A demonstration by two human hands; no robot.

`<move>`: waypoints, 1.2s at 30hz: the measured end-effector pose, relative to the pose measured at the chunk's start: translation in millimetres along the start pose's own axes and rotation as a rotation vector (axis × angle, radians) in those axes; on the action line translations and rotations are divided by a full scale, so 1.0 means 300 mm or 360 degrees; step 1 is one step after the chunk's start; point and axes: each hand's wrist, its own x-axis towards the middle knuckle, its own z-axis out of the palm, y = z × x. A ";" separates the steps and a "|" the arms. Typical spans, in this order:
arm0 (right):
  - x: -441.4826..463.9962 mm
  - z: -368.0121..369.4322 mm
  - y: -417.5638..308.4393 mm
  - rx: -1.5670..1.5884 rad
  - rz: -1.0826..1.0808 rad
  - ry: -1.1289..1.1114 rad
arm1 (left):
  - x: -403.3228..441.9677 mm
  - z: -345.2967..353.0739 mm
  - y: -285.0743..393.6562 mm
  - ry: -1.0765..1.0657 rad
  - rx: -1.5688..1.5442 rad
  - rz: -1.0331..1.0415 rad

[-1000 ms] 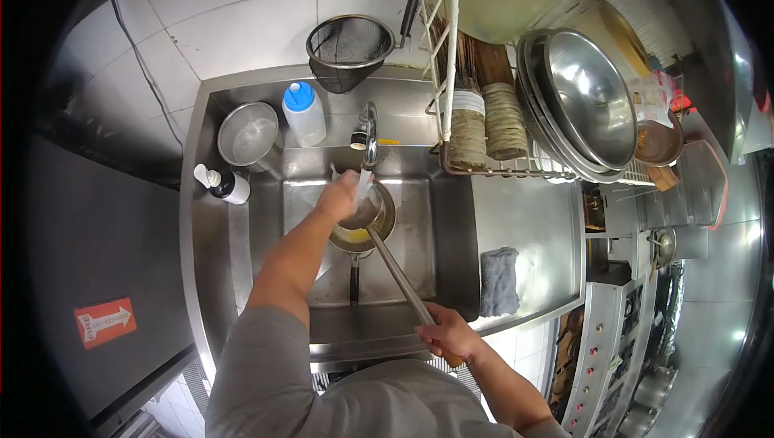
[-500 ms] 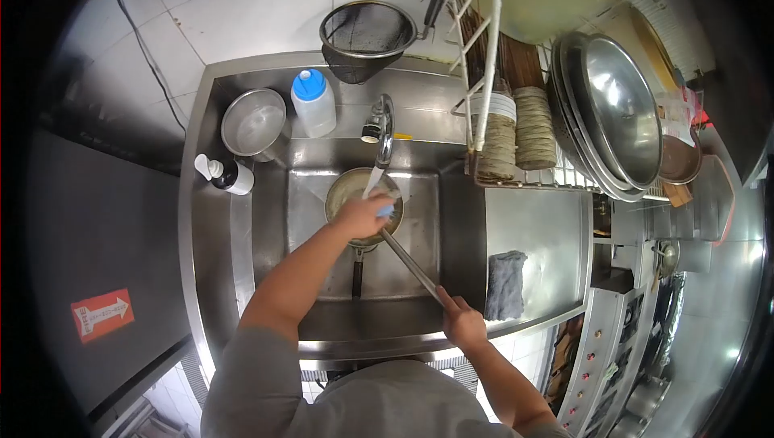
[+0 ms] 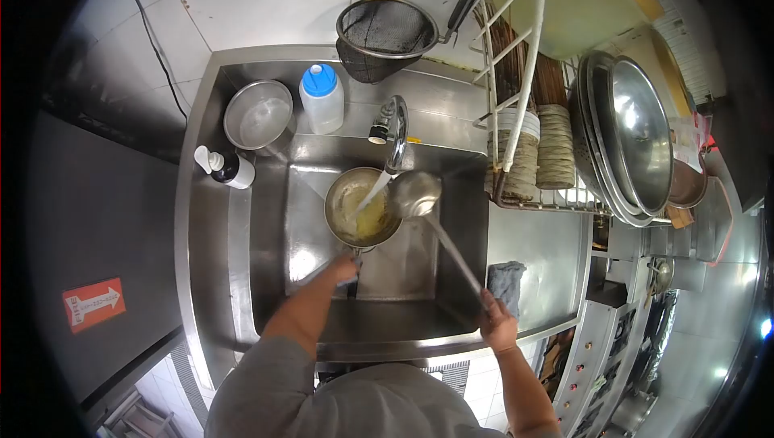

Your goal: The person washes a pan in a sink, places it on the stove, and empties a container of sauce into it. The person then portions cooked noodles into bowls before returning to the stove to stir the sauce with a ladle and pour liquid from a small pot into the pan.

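A small round pan (image 3: 340, 228) sits in the sink (image 3: 403, 273), its dark handle toward me. Water from the faucet (image 3: 398, 127) runs into it, and the liquid inside looks yellowish and cloudy. My left hand (image 3: 343, 267) is closed at the base of the pan's handle, with a pale blue sponge-like scrap (image 3: 349, 280) showing beneath the fingers; the hand is partly blurred. To the right, my right hand (image 3: 499, 327) grips the end of a long-handled metal ladle (image 3: 416, 194). The ladle's bowl hangs beside the pan's right rim, near the water stream.
Along the back ledge stand a metal pot (image 3: 258, 115), a blue-capped bottle (image 3: 322, 101) and a mesh strainer (image 3: 387, 39). A pump bottle (image 3: 230, 168) is at left. On the right are a wire rack (image 3: 524, 91) with brushes and metal bowls (image 3: 637, 131), and a grey cloth (image 3: 505, 283).
My left hand has left the ladle's bowl and moved down to the pan's handle. My right hand has shifted right, carrying the ladle's bowl out of the pan to its right side.
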 end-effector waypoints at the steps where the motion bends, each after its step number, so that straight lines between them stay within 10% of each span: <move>1: 0.015 -0.004 0.030 0.0014 -0.0015 0.0107 | 0.077 0.123 -0.125 -0.0244 0.0374 0.0083; 4: 0.069 -0.005 0.102 0.0140 0.0167 0.0202 | -0.069 0.172 -0.043 -0.0352 0.0646 0.0536; 14: 0.328 0.048 0.237 -0.0096 0.0657 0.0150 | -0.127 0.197 0.121 -0.0270 -0.0035 -0.0355; 17: 0.373 0.028 0.077 -0.0658 0.0124 0.0710 | -0.143 0.149 0.157 -0.0312 -0.0247 -0.0262; 20: 0.366 0.122 -0.047 0.0156 -0.0049 0.0318 | -0.259 0.020 0.328 -0.0445 -0.0634 -0.0113; 22: 0.382 0.318 -0.113 0.1004 0.0641 -0.0082 | -0.338 -0.064 0.439 -0.0512 -0.0858 -0.0033; 24: 0.410 0.616 -0.055 0.0846 0.0722 -0.0439 | -0.386 -0.110 0.503 -0.0682 -0.1456 0.0208; 26: 0.503 0.640 -0.154 0.2018 0.1828 -0.1406 | -0.498 -0.233 0.612 -0.0789 -0.1578 0.0183; 28: 0.520 0.640 -0.215 0.2091 0.1626 -0.1533 | -0.534 -0.291 0.617 -0.0892 -0.1700 0.0154; 31: 0.541 0.561 -0.295 0.2051 0.1544 -0.1520 | -0.519 -0.334 0.514 -0.0612 -0.1545 0.0425; 36: 0.345 0.403 -0.383 0.1370 0.1131 -0.1225 | -0.378 -0.380 0.439 0.0799 -0.1663 0.0279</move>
